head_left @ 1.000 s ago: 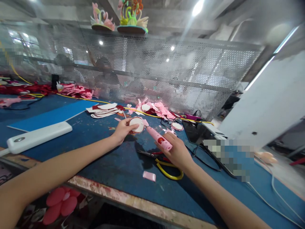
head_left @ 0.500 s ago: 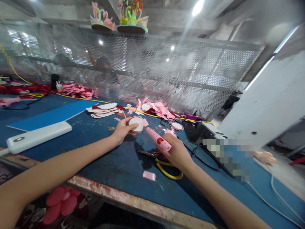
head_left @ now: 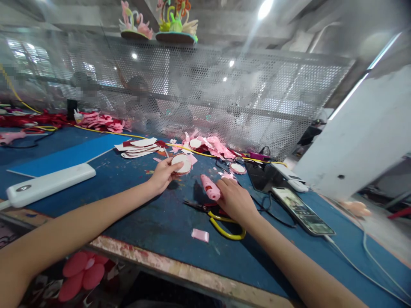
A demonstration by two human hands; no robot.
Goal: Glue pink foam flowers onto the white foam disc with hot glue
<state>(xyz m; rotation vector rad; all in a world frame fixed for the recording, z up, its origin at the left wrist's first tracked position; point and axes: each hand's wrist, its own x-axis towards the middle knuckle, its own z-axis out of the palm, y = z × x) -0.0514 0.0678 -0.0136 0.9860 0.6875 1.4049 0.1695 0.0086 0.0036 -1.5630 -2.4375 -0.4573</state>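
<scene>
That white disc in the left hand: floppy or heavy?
The white disc is probably stiff: gripped at one side by the left hand, it shows no sag. It is likely light: a pinch supports it. The pink piece at its edge looks thin and may bend.

The right hand [head_left: 236, 200] hides the grip of the pink glue gun [head_left: 210, 189] — dark figures [head_left: 137, 87] behind the perforated screen [head_left: 257, 92] are blurred.

Two slim, bare forearms [head_left: 93, 209] taper to bare fingers [head_left: 176, 167].
</scene>
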